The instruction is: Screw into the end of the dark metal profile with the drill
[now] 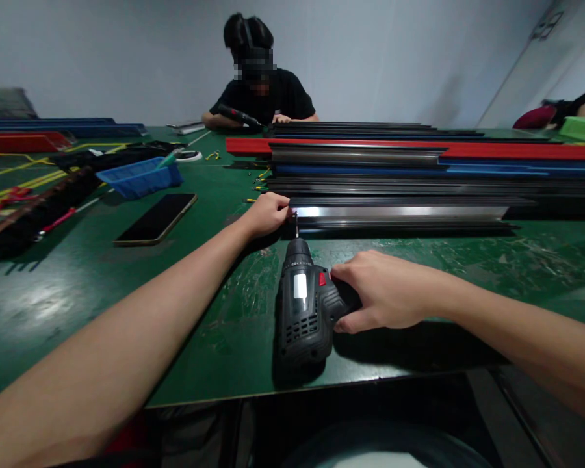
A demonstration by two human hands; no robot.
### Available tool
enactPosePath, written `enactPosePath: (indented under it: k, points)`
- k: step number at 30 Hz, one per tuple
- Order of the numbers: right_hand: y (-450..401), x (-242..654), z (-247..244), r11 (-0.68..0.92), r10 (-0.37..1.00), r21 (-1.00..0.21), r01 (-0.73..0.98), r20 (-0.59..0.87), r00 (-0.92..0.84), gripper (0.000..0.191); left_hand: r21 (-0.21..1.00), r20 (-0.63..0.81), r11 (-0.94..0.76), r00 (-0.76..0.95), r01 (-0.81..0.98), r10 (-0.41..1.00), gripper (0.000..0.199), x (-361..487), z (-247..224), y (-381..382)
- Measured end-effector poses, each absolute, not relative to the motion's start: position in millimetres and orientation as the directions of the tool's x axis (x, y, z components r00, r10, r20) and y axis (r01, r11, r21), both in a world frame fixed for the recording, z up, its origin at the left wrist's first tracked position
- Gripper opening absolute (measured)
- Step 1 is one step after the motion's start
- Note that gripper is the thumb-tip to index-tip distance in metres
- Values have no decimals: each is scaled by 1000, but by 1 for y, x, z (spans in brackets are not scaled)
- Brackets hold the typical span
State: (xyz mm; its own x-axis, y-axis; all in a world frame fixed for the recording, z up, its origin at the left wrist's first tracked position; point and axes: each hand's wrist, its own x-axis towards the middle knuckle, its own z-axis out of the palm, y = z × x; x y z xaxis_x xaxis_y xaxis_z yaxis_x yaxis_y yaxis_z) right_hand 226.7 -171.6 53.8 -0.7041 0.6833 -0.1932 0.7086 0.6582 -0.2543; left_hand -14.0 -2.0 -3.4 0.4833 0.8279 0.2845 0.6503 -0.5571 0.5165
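A black cordless drill (302, 312) lies on its side on the green table, its bit pointing away from me. My right hand (377, 292) is wrapped round the drill's grip. The bit's tip meets the left end of a shiny metal profile (394, 213); whether a screw sits there is too small to tell. At that same end, my left hand (269, 213) has its fingers closed, thumb and forefinger by the profile's corner. What those fingers pinch is hidden.
More profiles lie behind, including a long red profile (492, 151). To the left are a phone (156, 220), a blue basket (139, 179) and a red-handled screwdriver (61, 220). Across the green table (214, 286), a person (268, 94) holds another drill (238, 116).
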Motion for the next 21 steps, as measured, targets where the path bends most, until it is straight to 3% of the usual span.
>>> enactPosePath:
  k: [21]
  points:
    - [-172, 227, 55, 658, 683, -255, 709, -195, -704, 42, 540, 282, -547, 475, 640, 834, 25, -15, -3, -4]
